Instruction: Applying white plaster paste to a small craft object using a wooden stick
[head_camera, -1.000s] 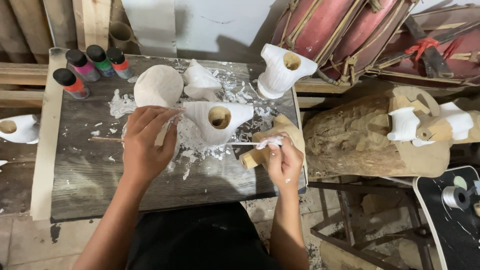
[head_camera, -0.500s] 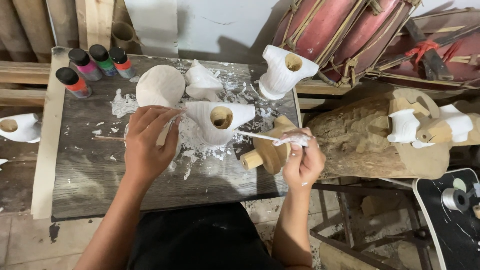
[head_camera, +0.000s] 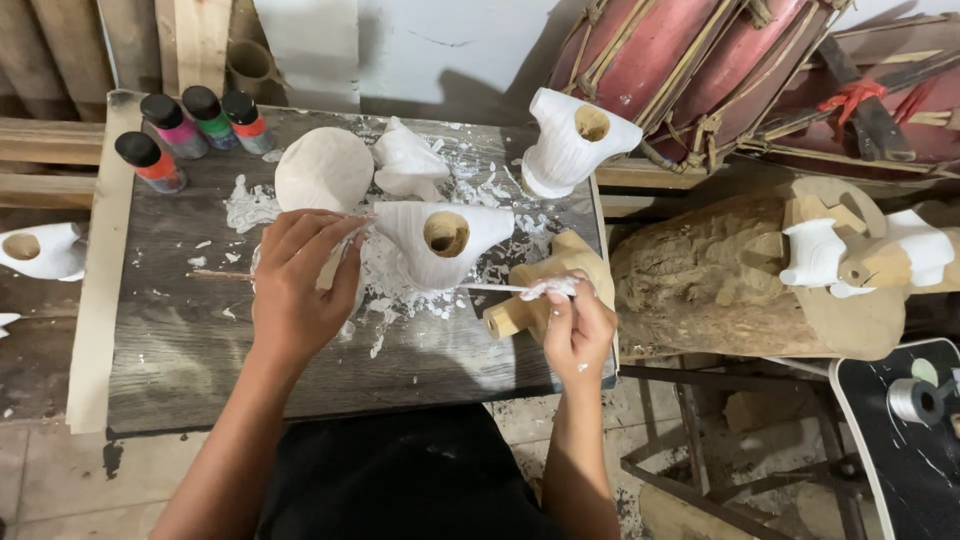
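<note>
left hand (head_camera: 300, 290): fingers clamped on white carving (head_camera: 440, 240), steadying it on board (head_camera: 170, 360) | right hand (head_camera: 578, 335): fingers pinched on brush (head_camera: 505, 290), tip aimed at carving for painting

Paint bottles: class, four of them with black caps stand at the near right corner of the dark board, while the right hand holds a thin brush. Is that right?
Not quite. The head view shows the four paint bottles at the board's far left corner, not the near right. The rest stands: black caps, and the right hand holds a thin brush.

matt white-coated carving (head_camera: 440, 240), rough paint-flecked wooden table (head_camera: 200, 340)
</note>
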